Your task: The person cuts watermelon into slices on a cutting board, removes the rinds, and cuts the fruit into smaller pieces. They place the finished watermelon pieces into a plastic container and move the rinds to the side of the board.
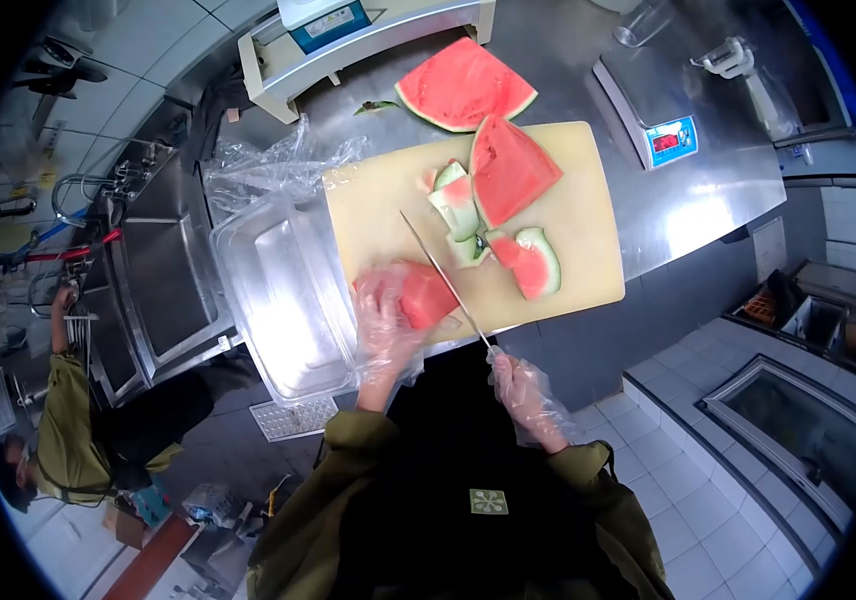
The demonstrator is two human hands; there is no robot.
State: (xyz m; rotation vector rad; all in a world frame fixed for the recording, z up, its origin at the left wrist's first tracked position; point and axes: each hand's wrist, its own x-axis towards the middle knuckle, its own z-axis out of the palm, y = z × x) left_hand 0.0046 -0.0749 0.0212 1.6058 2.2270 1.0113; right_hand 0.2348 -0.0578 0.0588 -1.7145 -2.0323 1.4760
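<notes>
Stainless-steel counter (668,215) in a tiled kitchen; a co-worker (73,420) stands by the sink at the left of the frame. The right hand (526,395), gloved in loose clear plastic, is clenched round the knife (445,275), its blade slanting to the upper left. The left hand (383,315), likewise gloved, grips the watermelon piece (428,296) near the centre of the frame, at the cutting board's (588,215) lower left. Hazards, as judged: the blade lies near the left fingers, so a slip on wet flesh could cut them; baggy glove film could catch the edge; the piece, close to the board's near edge, could slide off under pressure. Condition: red flesh, no rind visible on the exposed side; underside hidden. Beyond, rind offcuts (540,262) and a red wedge (511,170) lie on the board.
</notes>
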